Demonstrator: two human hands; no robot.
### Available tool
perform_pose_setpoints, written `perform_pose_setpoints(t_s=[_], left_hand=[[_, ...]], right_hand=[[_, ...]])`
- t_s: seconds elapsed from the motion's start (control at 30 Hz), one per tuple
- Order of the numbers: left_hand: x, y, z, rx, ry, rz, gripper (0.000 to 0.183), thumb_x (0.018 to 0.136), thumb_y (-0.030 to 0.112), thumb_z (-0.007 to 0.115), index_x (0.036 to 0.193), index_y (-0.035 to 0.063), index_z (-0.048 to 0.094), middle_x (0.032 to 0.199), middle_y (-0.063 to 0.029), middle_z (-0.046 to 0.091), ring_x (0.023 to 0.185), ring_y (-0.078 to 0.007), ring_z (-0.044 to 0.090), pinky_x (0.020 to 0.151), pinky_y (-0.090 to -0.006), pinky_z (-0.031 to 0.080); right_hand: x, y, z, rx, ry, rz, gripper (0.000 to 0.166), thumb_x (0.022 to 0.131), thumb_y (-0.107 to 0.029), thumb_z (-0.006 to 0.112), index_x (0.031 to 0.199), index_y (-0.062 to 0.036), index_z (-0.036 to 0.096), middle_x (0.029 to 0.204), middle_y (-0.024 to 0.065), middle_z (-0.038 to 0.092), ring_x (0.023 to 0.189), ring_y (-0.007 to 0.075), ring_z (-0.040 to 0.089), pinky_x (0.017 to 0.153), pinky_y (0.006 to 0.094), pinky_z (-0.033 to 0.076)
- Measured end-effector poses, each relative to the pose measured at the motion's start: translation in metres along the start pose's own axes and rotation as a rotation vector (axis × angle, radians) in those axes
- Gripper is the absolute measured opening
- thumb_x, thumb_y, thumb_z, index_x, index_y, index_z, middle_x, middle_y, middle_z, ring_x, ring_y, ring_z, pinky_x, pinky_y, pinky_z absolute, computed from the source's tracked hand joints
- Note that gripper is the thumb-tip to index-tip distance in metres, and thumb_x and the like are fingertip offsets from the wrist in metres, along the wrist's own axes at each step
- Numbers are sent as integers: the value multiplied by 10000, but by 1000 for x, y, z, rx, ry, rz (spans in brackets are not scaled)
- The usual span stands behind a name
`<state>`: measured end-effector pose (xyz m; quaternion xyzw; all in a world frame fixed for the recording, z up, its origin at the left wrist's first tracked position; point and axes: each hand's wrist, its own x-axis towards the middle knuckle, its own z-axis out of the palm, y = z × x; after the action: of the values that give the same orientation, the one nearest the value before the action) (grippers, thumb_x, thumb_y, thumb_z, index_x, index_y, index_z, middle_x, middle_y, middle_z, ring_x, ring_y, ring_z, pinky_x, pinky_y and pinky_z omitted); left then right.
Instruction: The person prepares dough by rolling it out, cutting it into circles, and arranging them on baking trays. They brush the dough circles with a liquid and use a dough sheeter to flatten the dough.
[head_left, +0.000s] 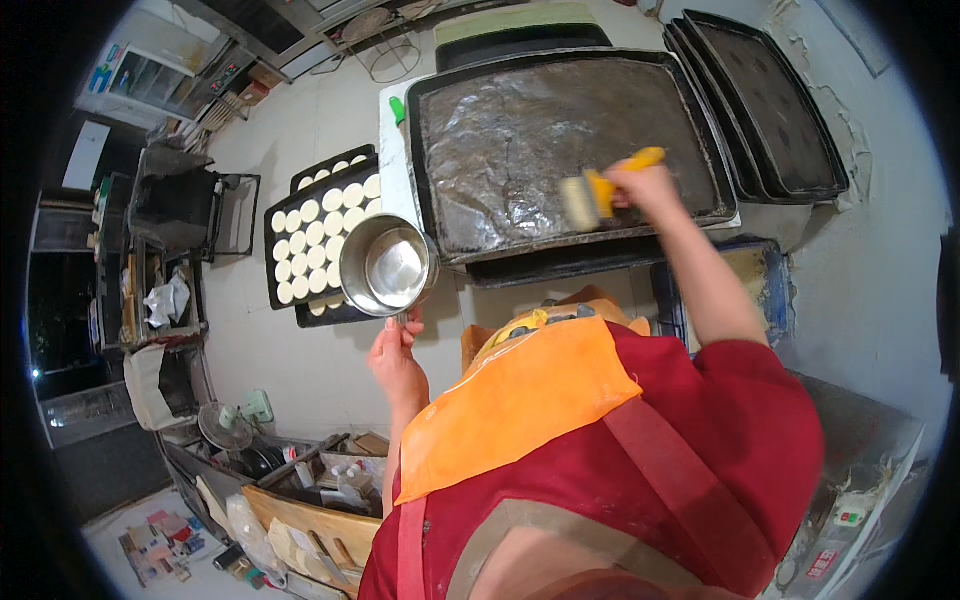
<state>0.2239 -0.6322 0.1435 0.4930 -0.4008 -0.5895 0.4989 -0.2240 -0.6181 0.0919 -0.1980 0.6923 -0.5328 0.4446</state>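
My left hand grips the handle of a stainless steel pot, tilted so that its shiny inside shows. In my right hand is a wide brush with a yellow handle and pale bristles. Those bristles rest on or just above a large dark baking tray, near its front side. A glossy wet-looking film covers the left and middle part of the tray; its right part looks duller. Whether liquid lies in the pot is hard to tell.
Left of the pot, stacked black trays carry rows of pale round dough pieces. A green-handled tool lies beside the large tray. More dark trays lean at the right wall. A blue crate stands below my right arm.
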Motion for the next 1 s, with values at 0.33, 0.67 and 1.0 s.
perform_pose_setpoints(t_s=[0.33, 0.67, 1.0], left_hand=[[43, -3, -14, 18, 54, -65, 372, 962, 189, 504, 627, 35, 455, 705, -133, 610, 896, -316, 648, 867, -408, 500], [76, 33, -90, -15, 36, -31, 396, 966, 202, 497, 611, 46, 418, 701, -142, 588, 879, -316, 641, 816, -400, 512], [48, 21, -93, 5, 235, -73, 406, 974, 212, 487, 612, 41, 420, 677, -148, 580, 867, -316, 643, 825, -399, 508]], right_hand=[[8, -37, 110, -1240, 153, -502, 90, 740, -131, 632, 807, -101, 685, 835, 121, 636, 820, 265, 627, 729, 376, 523], [112, -51, 71, -296, 358, -93, 295, 691, -248, 773, 878, -32, 699, 841, 88, 703, 742, 174, 668, 703, 324, 534], [114, -111, 192, -1198, 221, -669, 166, 798, -156, 551, 827, -76, 694, 823, 161, 672, 779, 345, 662, 695, 421, 542]])
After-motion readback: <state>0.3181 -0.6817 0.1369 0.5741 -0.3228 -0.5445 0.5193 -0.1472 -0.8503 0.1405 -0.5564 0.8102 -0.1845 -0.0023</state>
